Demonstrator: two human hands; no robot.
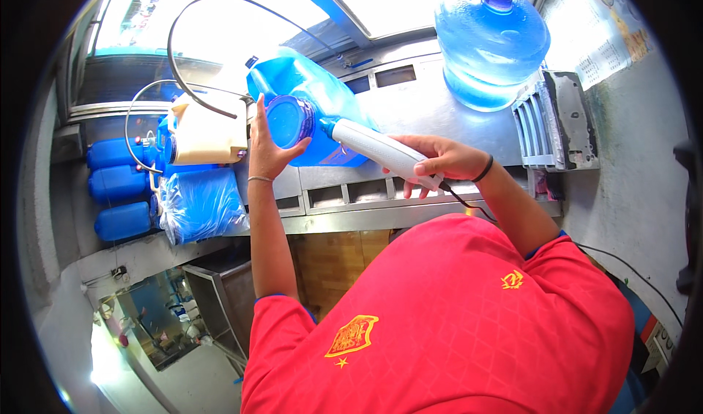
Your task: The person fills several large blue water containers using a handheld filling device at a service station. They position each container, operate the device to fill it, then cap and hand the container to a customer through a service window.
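A large blue water jug (311, 92) lies on its side on the steel counter (410, 110), its capped mouth (289, 121) facing me. My left hand (267, 147) presses against the left side of that cap. My right hand (443, 158) grips a white corded handheld tool (384, 150), whose blue nozzle touches the right side of the cap. The tool's black cord runs back under my right wrist.
An upright blue water jug (491, 40) stands at the counter's back right beside a grey grilled unit (545, 117). A cream container (205, 132) with black hoses, a bagged jug (198, 205) and stacked blue bottles (117, 183) sit to the left.
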